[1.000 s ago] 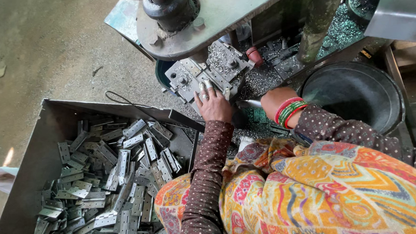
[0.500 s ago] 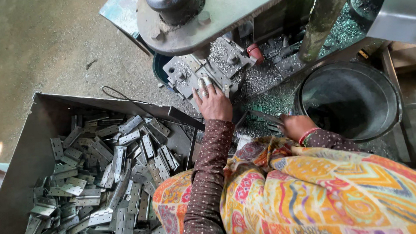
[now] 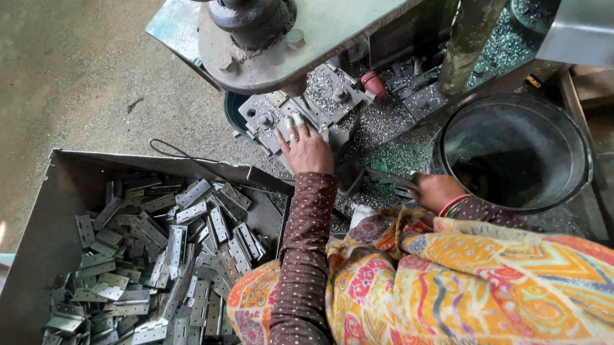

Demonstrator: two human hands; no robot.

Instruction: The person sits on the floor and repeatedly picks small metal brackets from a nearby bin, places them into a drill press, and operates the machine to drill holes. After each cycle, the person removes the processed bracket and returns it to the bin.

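1. Head view, looking down: a heavy grey press machine (image 3: 355, 23) fills the top edge, its round ram column (image 3: 250, 14) hanging over the work bed.
2. At the lower left a big open metal bin (image 3: 64, 206) sits on the concrete floor (image 3: 56, 66), heaped with flat silver hinge plates (image 3: 172, 270).
3. At the right, a dark round bucket (image 3: 516, 154) stands against the machine's base; what it holds is too dark to tell.
4. Bright metal swarf (image 3: 389, 130) litters the bed between the machine's base and the bucket.
5. On the near edge of the bed, below the ram, sits the die fixture (image 3: 317, 98) with its bolts.
6. The left hand (image 3: 307, 148) reaches to the fixture, fingers (image 3: 294, 128) pressed flat and close together on a hinge plate (image 3: 276, 125) lying on the fixture's near-left corner.
7. The right hand (image 3: 435, 190) sits by the bucket's near-left rim, curled around what looks like a thin dark lever (image 3: 388, 179); the grip itself is partly hidden, so I cannot tell how tightly it closes.
8. Risks, as I judge them: the left fingers lie close under the ram, so a stroke fired before they clear would crush them; a skewed plate could jam or be punched off-centre; sharp swarf and plate edges could cut bare skin; a loose sleeve could snag.
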